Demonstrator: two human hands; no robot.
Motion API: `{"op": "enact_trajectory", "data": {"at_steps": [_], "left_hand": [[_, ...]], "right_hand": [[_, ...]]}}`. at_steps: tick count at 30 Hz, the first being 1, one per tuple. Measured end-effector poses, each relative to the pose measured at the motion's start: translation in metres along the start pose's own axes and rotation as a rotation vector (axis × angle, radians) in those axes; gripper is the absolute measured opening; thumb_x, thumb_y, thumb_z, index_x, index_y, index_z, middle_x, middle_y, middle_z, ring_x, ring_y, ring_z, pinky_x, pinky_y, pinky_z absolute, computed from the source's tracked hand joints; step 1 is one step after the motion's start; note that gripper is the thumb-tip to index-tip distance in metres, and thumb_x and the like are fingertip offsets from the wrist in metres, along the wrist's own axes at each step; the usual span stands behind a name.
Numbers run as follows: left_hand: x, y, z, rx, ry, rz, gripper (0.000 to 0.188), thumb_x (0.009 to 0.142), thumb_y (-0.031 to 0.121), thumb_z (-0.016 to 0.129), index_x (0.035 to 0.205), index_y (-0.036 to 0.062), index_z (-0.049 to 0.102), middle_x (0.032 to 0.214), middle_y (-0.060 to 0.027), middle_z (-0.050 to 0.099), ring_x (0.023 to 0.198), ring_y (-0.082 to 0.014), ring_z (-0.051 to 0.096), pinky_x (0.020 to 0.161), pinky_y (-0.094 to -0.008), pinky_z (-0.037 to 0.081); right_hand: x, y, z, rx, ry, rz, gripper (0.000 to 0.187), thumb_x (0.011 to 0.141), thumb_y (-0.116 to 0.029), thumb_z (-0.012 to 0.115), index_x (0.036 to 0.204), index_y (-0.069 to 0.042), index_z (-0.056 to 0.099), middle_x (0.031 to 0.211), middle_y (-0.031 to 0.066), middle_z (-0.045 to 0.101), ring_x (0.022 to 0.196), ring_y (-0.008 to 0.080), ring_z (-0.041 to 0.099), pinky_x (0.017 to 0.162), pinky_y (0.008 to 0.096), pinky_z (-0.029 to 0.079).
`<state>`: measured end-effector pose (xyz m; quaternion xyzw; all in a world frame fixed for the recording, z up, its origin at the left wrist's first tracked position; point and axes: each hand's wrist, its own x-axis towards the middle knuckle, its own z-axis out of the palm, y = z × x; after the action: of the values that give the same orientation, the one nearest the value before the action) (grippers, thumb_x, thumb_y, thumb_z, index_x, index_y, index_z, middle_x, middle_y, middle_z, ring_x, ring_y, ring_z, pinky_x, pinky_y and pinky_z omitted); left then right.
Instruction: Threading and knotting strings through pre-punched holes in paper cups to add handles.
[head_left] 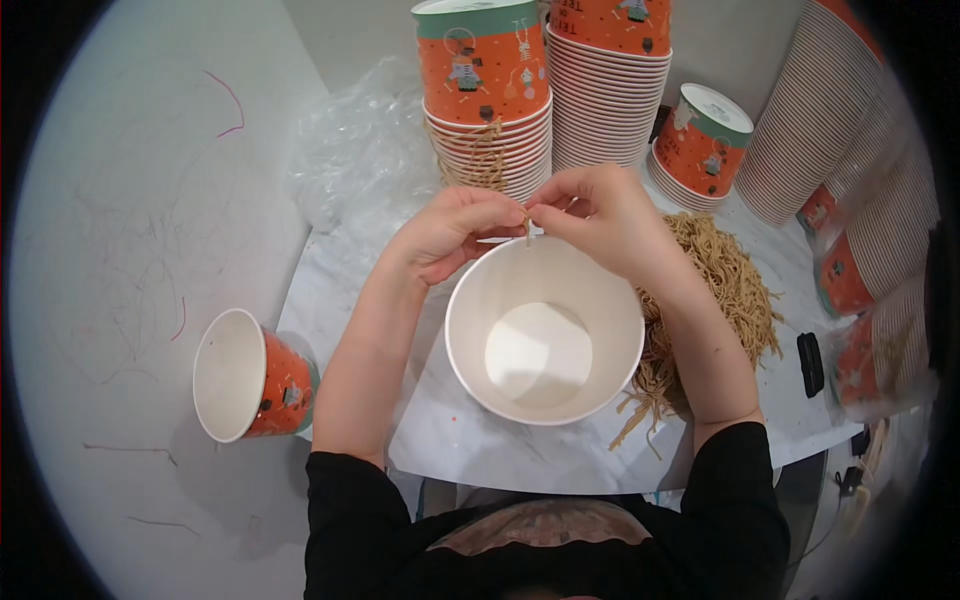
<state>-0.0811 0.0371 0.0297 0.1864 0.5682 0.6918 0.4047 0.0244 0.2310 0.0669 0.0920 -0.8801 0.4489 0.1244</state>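
Observation:
A large white paper bucket [615, 340] stands in front of me with its mouth towards me. At its far rim, a short tan cord [527, 230] hangs close to the wall. My left hand [455, 228] pinches the cord between thumb and finger from the left. From the right, my right hand [598, 215] pinches at the same spot, its fingertips meeting the left ones. Whether the cord passes through a hole in the rim is too small to tell. Partly under my right forearm lies a heap of tan cords [735, 290].
Behind my hands rise stacks of orange printed buckets [480, 75], one with cords draped over it [470, 165]. Clear plastic wrap [365, 150] is at the back left. Another bucket [230, 375] lies tipped at left. A black object [811, 364] and wrapped stacks [870, 260] are at right.

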Motion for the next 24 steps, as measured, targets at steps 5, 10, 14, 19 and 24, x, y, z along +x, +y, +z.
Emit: {"op": "enact_trajectory", "data": {"at_steps": [5,10,14,19,24], "left_hand": [[-0.002,0.005,0.004,0.073,0.021,-0.012,0.015,0.088,0.015,0.073,0.097,0.0033,0.072,0.095,-0.0062,0.072,0.088,-0.0142,0.069,0.077,-0.0299,0.057],[-0.004,0.004,0.004,0.124,0.045,0.016,0.015,0.089,0.017,0.072,0.097,0.0036,0.073,0.095,-0.006,0.073,0.091,-0.014,0.07,0.08,-0.0308,0.057],[-0.004,0.005,0.004,0.117,0.107,0.046,0.017,0.091,0.019,0.068,0.097,0.0037,0.073,0.095,-0.0056,0.073,0.092,-0.0142,0.07,0.081,-0.0309,0.056],[-0.002,0.005,-0.002,0.005,0.082,0.025,0.021,0.094,0.02,0.062,0.099,0.0028,0.073,0.095,-0.0065,0.073,0.092,-0.0146,0.07,0.082,-0.0311,0.056],[-0.001,0.004,-0.003,-0.028,0.05,0.011,0.02,0.093,0.019,0.065,0.102,0.0027,0.072,0.097,-0.0073,0.073,0.091,-0.0141,0.07,0.081,-0.0308,0.057]], "right_hand": [[-0.001,0.006,0.007,0.036,0.067,-0.013,0.019,0.082,-0.013,0.071,0.09,0.003,0.075,0.075,0.0144,0.073,0.069,0.02,0.072,0.066,0.0316,0.057],[-0.003,-0.001,0.007,-0.002,0.076,0.013,0.018,0.08,-0.013,0.072,0.09,0.002,0.076,0.074,0.0144,0.073,0.068,0.0221,0.072,0.065,0.0322,0.056],[-0.002,-0.001,0.013,-0.089,0.111,-0.068,0.015,0.082,-0.008,0.071,0.093,0.0,0.076,0.08,0.0114,0.073,0.071,0.0192,0.071,0.066,0.0308,0.056],[-0.001,0.004,0.015,-0.115,0.192,-0.277,0.01,0.077,-0.009,0.072,0.087,-0.006,0.074,0.083,0.0106,0.072,0.073,0.025,0.071,0.066,0.0355,0.056],[0.0,0.005,0.012,-0.168,0.115,-0.284,0.011,0.08,-0.001,0.066,0.091,0.003,0.066,0.086,0.009,0.07,0.075,0.0179,0.07,0.067,0.0291,0.055]]}}
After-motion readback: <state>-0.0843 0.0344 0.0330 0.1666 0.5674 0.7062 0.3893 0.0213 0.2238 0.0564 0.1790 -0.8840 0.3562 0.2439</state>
